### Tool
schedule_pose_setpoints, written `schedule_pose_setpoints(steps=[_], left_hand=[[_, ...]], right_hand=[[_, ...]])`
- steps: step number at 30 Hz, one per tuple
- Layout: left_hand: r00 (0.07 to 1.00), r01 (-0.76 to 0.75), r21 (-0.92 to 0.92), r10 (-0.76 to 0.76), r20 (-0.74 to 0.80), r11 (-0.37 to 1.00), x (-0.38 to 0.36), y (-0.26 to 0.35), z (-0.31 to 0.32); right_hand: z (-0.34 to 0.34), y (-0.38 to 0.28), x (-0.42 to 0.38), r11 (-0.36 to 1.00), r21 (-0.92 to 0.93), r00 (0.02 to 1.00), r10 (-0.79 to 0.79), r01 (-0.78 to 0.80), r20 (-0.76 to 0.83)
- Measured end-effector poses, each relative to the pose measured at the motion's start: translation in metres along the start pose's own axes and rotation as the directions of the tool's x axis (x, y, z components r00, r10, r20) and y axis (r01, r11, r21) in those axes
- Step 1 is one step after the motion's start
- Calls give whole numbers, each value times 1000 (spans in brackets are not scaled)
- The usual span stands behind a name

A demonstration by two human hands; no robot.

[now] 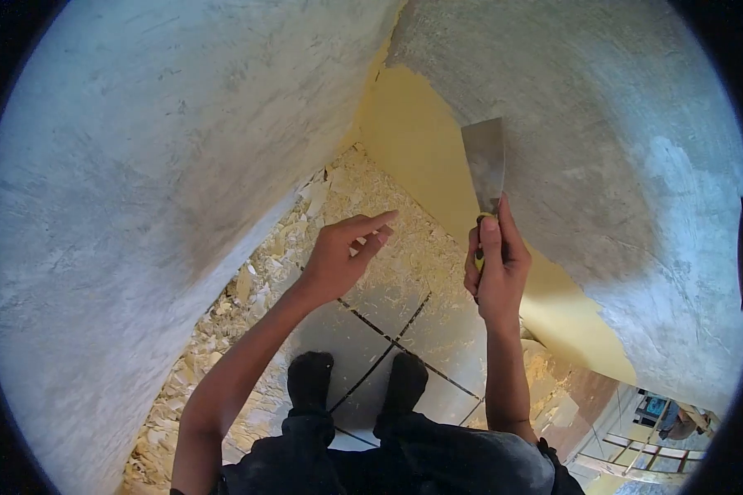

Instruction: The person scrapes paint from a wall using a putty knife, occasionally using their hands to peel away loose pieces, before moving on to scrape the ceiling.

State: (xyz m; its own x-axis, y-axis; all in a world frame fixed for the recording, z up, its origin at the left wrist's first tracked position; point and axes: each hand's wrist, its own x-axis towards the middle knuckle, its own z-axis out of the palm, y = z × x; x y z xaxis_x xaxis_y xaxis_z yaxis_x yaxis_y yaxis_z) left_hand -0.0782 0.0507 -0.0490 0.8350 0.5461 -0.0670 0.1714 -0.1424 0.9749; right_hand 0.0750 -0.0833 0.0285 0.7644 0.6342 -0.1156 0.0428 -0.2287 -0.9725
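Observation:
My right hand (500, 276) is wrapped round the handle of a wide-bladed putty knife (485, 157), thumb and forefinger stretched along it toward the blade. The blade points up and overlaps the edge where yellow paint (413, 124) meets bare grey wall (570, 148) on the right. My left hand (347, 252) hangs in the air over the floor, holding nothing, its fingers partly bent and pointing to the right. Yellow paint forms a strip along the bottom of the right wall and into the corner.
Peeled paint flakes (198, 363) cover the floor along the left wall (140, 165) and into the corner. Grey tiles (371, 363) with dark joints lie under my feet (309, 379). A ladder-like wooden frame (636, 470) lies at the lower right, with cloth (679, 422) by it.

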Motion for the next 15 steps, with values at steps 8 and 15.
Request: schedule_pose_setpoints(steps=[8, 15], left_hand=[[997, -64, -13, 64, 36, 998, 6, 10, 9], [999, 37, 5, -37, 38, 999, -1, 2, 1]], right_hand=[[6, -14, 12, 1000, 16, 1000, 11, -12, 19], [-7, -9, 4, 1000, -11, 1000, 15, -15, 5]])
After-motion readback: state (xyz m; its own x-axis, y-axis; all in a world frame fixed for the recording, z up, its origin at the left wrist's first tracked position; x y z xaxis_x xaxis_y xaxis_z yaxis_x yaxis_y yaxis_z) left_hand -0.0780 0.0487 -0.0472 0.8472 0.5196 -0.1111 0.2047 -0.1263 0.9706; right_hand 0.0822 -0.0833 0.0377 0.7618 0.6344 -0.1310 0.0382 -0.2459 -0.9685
